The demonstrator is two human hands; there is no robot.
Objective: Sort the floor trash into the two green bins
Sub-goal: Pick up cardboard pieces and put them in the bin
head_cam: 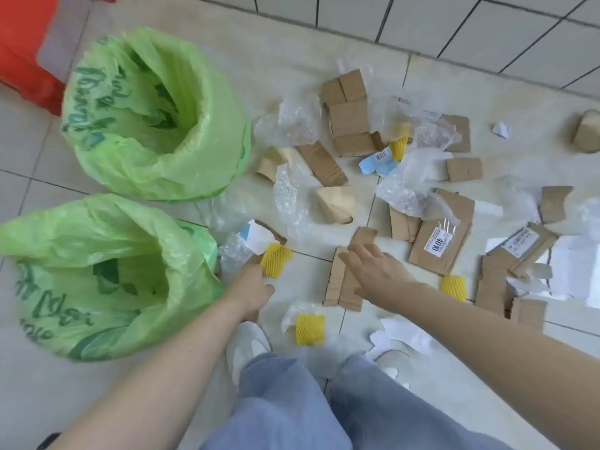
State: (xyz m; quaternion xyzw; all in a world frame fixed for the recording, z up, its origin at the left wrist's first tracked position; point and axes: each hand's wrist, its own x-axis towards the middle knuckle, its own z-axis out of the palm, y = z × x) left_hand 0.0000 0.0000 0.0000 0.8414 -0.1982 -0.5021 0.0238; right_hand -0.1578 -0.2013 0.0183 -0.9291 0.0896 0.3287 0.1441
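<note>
Two bins lined with green bags stand on the left, a far bin [156,115] and a near bin [97,277]. Trash lies scattered on the tiled floor to their right: cardboard pieces, clear plastic bags, white paper and yellow foam nets. My left hand [250,290] sits beside the near bin, its fingers touching a yellow foam net [276,259] that lies by a bubble-wrap piece [232,254]; whether it grips the net is unclear. My right hand [376,271] hovers with fingers spread over a folded cardboard strip [341,284], holding nothing.
A red plastic stool [26,50] stands at the far left. A tiled wall [487,27] runs along the back. My shoes [246,349] and jeans are at the bottom, with another yellow net [310,329] and white paper [402,334] close by. A labelled cardboard piece [438,245] lies to the right.
</note>
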